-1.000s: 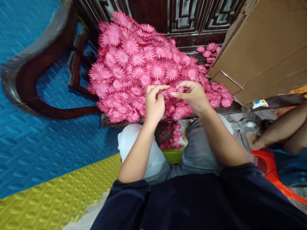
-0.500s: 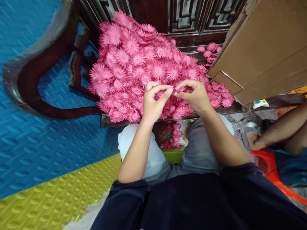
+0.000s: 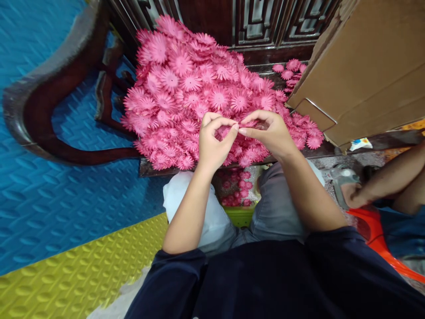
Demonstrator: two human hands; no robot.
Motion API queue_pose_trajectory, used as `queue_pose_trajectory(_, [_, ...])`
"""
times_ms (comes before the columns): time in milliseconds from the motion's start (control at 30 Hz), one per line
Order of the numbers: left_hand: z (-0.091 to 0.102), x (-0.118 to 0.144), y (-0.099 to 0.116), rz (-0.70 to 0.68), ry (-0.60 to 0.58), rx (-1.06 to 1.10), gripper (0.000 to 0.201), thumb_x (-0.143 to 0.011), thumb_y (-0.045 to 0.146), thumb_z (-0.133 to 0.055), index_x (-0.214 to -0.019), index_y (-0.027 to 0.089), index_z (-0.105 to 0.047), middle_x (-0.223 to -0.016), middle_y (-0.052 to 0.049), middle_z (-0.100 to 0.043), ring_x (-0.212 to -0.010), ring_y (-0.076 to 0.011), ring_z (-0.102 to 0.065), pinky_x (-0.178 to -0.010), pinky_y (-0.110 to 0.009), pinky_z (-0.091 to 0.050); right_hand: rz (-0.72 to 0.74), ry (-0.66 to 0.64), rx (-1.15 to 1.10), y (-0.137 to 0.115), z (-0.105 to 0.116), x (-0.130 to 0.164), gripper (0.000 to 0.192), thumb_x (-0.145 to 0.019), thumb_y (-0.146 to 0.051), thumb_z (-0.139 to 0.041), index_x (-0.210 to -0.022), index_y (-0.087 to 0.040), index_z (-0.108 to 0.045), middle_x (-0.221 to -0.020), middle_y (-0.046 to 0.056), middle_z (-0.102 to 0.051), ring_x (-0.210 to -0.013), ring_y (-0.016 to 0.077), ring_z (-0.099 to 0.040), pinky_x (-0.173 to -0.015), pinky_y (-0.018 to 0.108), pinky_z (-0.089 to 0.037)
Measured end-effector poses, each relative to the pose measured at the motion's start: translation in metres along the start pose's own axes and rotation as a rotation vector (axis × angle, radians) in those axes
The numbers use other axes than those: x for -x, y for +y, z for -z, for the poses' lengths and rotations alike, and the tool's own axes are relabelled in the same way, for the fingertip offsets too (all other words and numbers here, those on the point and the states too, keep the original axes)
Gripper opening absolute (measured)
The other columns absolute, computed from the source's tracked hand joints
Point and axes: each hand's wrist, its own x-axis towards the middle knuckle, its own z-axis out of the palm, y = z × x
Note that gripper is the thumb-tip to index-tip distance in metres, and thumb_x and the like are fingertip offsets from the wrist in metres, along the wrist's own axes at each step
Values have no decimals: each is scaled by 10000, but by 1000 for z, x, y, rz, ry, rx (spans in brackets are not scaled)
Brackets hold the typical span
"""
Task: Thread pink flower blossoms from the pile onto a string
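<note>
Now pink flower [image 3: 232,131] pinched btwn both hands' fingers [image 3: 234,127].

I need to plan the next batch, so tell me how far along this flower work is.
Done, it seems: some pink flowers lie in the green container between the knees. In hand: the left hand and right hand meet fingertip to fingertip on one small pink flower piece, mostly hidden by the fingers. Left: the big pile of pink flowers on the wooden bench, so most of the work likely remains.
</note>
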Motion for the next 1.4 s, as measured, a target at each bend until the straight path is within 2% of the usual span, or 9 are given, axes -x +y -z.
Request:
queue_pose_trajectory(200, [1,0,0,30,19,23,62,-750,260,-683,-711,230,-644,-796,0,-537,-807,-138,-534,-801,-309,-465,41,-13,3,-6,-2,1,311,-599,-474,-770,-750,-217,-680,-856,17,-682,-855,155,-620,-864,338,-489])
queue_pose_trajectory(433, [1,0,-2,59,-20,44,41,-725,194,-685,-719,226,-659,-798,9,-559,-818,-131,-545,-818,-299,-458,39,6,50,-4,-2,0,277,-658,-467,-728,-741,-208,-675,-824,16,-672,-816,145,-606,-796,313,-476])
queue_pose_trajectory(733, [-3,0,0,75,-19,76,66,-709,156,-687,-697,215,-662,-787,8,-555,-816,-128,-551,-822,-286,-454,14,8,62,-5,-4,0,219,-685,-393,-713,-725,-191,-637,-793,11,-643,-779,139,-585,-802,322,-468])
queue_pose_trajectory(1067, [3,0,0,18,-56,100,35,-744,248,-691,-775,234,-686,-825,0,-561,-870,-137,-555,-873,-299,-450,116,-16,72,-6,2,1,232,-669,-419,-737,-716,-202,-670,-788,13,-661,-784,137,-599,-805,323,-478])
queue_pose_trajectory(1400, [0,1,0,-20,17,88,73,-733,289,-707,-715,231,-667,-785,10,-543,-812,-123,-543,-793,-283,-464,201,-4,70,-5,2,2,231,-641,-419,-760,-719,-212,-695,-761,-9,-678,-762,123,-618,-780,325,-500])
